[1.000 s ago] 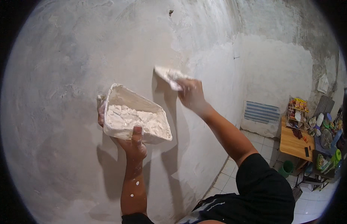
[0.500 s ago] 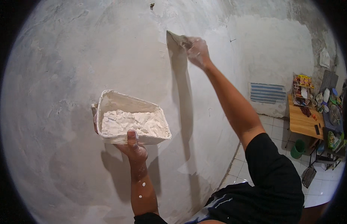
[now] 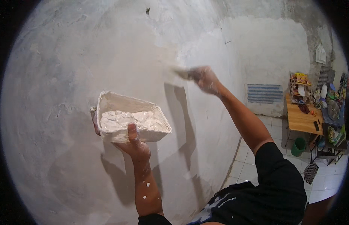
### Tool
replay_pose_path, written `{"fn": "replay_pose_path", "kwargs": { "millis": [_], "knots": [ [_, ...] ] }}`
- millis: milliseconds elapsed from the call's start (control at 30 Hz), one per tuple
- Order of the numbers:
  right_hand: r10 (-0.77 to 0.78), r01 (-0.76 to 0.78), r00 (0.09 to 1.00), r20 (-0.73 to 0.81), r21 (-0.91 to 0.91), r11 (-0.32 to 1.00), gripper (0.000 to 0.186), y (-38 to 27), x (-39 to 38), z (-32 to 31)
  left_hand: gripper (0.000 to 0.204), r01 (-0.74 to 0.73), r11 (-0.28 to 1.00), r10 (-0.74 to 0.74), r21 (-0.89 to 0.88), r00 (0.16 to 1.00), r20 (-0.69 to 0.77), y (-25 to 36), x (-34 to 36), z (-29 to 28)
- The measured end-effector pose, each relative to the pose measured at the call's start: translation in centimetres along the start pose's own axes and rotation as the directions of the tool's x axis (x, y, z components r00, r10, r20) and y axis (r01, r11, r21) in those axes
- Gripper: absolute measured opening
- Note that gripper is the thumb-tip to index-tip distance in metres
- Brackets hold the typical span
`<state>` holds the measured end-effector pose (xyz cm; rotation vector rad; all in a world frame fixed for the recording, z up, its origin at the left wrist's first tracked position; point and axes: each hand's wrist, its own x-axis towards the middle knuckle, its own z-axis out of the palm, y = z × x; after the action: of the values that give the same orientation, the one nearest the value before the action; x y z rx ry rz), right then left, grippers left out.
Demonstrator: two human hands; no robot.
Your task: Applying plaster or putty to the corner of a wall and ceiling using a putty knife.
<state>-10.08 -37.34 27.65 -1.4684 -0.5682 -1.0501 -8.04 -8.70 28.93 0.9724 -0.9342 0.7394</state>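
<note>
My left hand (image 3: 138, 147) supports a white rectangular tub (image 3: 154, 135) from below. Its thumb lies over the near side, and other fingers show at the tub's left end. Thick off-white putty (image 3: 124, 119) fills the lower part of the tub. My right hand (image 3: 209, 81) is closed round the handle of a putty knife (image 3: 179, 72), above and to the right of the tub. Motion blurs the blade, and its shadow on the plastered wall (image 3: 118, 67) stands apart from it. White spots of putty mark my hands and left forearm.
Another wall (image 3: 264, 45) meets this one at right, with a blue-striped panel (image 3: 264, 93) low on it. Further right are a wooden table (image 3: 300, 120) with a rack of packets (image 3: 301, 88), a green bucket (image 3: 298, 146) and a tiled floor (image 3: 244, 170).
My right hand has swung down and slightly right with the putty knife, whose blade has come away from the wall. My left hand still holds the tub in nearly the same place.
</note>
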Motion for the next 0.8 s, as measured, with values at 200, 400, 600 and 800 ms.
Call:
{"fn": "replay_pose_path", "kwargs": {
  "millis": [200, 400, 600, 800],
  "knots": [
    [-0.48, 0.124, 0.849, -0.221, -0.799, 0.589, 0.026, -1.0, 10.8, -2.8, 0.063, -0.016, 0.995, 0.02, 0.098, 0.999, -0.039, 1.2, -0.4, 1.2],
    [-0.574, 0.334, 0.818, -0.021, -0.796, 0.505, 0.033, -1.9, 7.2, 6.9, 0.064, -0.069, 0.992, 0.077, 0.108, 0.994, -0.072, 2.0, -1.1, 1.9],
    [-0.213, 0.295, 0.955, 0.204, -0.613, 0.733, 0.021, -3.7, 3.3, 2.0, 0.065, -0.037, 0.998, 0.041, 0.052, 0.996, -0.083, 2.2, -0.1, 3.2],
    [0.039, -0.395, 0.798, -0.601, -0.475, 0.787, 0.016, -1.9, 10.3, -4.8, 0.069, -0.145, 0.936, 0.163, 0.32, 0.986, -0.03, 2.3, 0.1, 3.0]
  ]
}}
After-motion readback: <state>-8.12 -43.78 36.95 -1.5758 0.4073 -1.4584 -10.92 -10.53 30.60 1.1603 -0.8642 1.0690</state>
